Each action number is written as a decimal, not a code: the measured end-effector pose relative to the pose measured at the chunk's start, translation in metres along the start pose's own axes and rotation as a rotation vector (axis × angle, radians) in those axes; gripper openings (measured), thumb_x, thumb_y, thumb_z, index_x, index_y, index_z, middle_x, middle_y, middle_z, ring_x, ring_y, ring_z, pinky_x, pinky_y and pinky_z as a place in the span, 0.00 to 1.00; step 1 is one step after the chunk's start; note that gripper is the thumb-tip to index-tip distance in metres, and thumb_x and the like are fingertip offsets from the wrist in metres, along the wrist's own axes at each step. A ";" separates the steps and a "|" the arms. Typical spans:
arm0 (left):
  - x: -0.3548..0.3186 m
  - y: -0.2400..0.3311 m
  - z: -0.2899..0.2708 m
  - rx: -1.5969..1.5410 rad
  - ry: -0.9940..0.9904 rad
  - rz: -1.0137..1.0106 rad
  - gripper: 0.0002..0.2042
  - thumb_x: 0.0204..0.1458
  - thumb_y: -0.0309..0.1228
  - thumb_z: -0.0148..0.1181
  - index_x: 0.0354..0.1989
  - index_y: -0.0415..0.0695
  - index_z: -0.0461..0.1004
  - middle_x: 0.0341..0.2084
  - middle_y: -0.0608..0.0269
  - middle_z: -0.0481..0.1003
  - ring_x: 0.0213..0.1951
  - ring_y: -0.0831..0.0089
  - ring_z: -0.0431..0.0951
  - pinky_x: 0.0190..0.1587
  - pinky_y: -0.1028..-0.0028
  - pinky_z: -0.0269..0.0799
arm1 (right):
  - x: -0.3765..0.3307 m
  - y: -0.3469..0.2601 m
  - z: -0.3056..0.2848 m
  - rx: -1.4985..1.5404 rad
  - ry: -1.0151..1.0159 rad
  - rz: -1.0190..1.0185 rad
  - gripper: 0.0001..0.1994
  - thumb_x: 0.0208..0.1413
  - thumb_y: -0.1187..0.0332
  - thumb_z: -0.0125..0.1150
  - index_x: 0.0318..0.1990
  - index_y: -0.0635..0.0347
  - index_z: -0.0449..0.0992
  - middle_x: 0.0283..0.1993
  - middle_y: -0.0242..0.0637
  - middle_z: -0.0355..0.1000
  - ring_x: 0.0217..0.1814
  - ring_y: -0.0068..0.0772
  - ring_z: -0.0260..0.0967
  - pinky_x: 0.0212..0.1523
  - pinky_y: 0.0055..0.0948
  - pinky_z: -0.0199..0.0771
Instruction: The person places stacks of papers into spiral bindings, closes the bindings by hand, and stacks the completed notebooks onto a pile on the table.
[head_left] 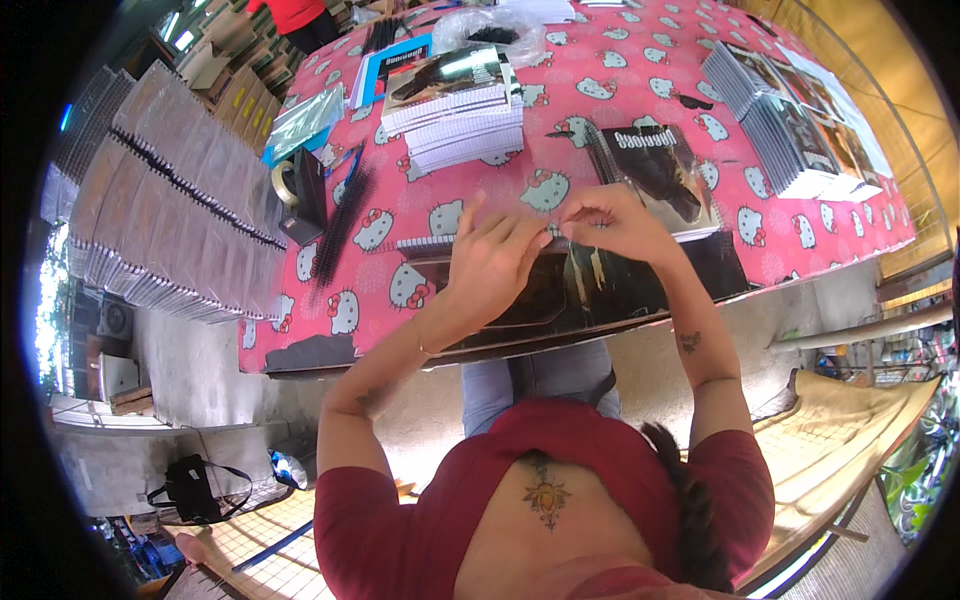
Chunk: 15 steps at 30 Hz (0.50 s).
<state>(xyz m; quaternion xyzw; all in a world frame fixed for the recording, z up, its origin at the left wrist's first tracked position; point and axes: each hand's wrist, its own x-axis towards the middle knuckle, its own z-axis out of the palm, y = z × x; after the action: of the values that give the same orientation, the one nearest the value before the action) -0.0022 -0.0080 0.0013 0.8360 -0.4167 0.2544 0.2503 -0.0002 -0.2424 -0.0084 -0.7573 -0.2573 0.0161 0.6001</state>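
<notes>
A dark-covered notebook (pixel 530 290) lies in front of me at the table's near edge, its punched, spiral-bound side (pixel 425 243) facing away. My left hand (pixel 495 262) is over this notebook, thumb and forefinger pinched together at the bound edge, another finger raised. Close beside it, my right hand (pixel 615 222) also pinches at that edge, its fingers bent. Whatever thin piece the fingertips hold is too small to make out. Just beyond my right hand rests another spiral notebook (pixel 655 175) with a dark picture cover, its coil on the left.
Left of my hands are a bundle of black plastic coils (pixel 340 230), a tape dispenser (pixel 300 195) and tall piles of bound notebooks (pixel 170 200). A stack of punched pages (pixel 465 130) stands ahead. More notebooks (pixel 790 130) are piled right on the pink patterned tablecloth (pixel 590 90).
</notes>
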 end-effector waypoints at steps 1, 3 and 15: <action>-0.001 -0.001 -0.001 -0.014 -0.022 -0.018 0.09 0.58 0.29 0.62 0.46 0.44 0.78 0.32 0.62 0.79 0.40 0.62 0.78 0.58 0.54 0.65 | 0.004 -0.001 0.001 -0.030 -0.006 -0.026 0.04 0.57 0.75 0.65 0.35 0.67 0.77 0.30 0.32 0.75 0.35 0.17 0.72 0.36 0.25 0.73; -0.005 0.004 -0.004 -0.006 -0.063 -0.038 0.11 0.56 0.26 0.62 0.48 0.43 0.78 0.35 0.60 0.78 0.40 0.60 0.77 0.51 0.57 0.68 | 0.000 0.006 0.014 -0.102 0.140 -0.081 0.04 0.56 0.75 0.65 0.35 0.66 0.76 0.29 0.33 0.74 0.34 0.20 0.73 0.36 0.26 0.73; 0.034 -0.014 -0.062 -0.197 -0.185 0.012 0.15 0.53 0.17 0.59 0.49 0.40 0.78 0.38 0.51 0.78 0.41 0.54 0.77 0.47 0.61 0.71 | -0.047 -0.004 0.006 -0.492 0.664 -0.100 0.17 0.61 0.71 0.62 0.57 0.64 0.75 0.60 0.53 0.72 0.65 0.56 0.68 0.67 0.45 0.65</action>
<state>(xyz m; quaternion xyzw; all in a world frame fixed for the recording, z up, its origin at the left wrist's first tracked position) 0.0134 0.0188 0.0669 0.8249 -0.4660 0.1355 0.2900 -0.0450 -0.2555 -0.0195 -0.8287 -0.0824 -0.3200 0.4518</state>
